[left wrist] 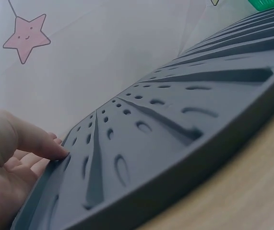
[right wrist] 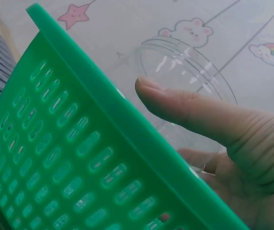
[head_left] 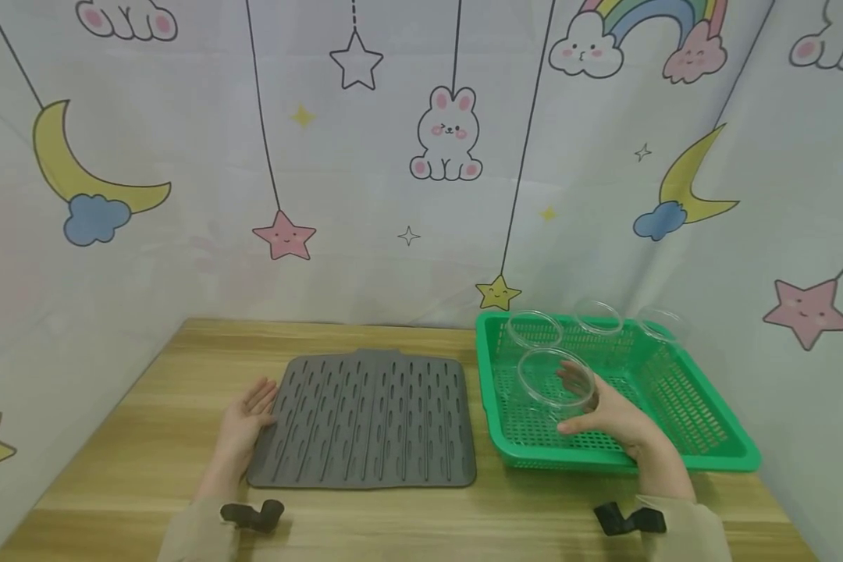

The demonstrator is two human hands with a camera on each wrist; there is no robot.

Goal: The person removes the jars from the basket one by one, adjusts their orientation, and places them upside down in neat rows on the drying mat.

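Note:
A grey ridged drying mat (head_left: 372, 425) lies flat on the table. My left hand (head_left: 242, 417) is at its left edge with the fingers extended beside it. In the left wrist view, the thumb (left wrist: 45, 143) touches the mat's edge. My right hand (head_left: 621, 417) reaches over the near rim of a green plastic basket (head_left: 569, 459). It holds a clear round plastic cup (head_left: 537, 394), thumb on the near side and fingers on the far side. Seen from the right wrist, the thumb (right wrist: 189, 110) lies across the cup (right wrist: 175, 62), and the basket wall hides its lower part.
Other clear cups stand toward the back of the basket: one at left (head_left: 534, 332), one in the middle (head_left: 597, 318) and one at right (head_left: 663, 324). The wooden table (head_left: 365, 519) meets a patterned white cloth (head_left: 379, 172) behind.

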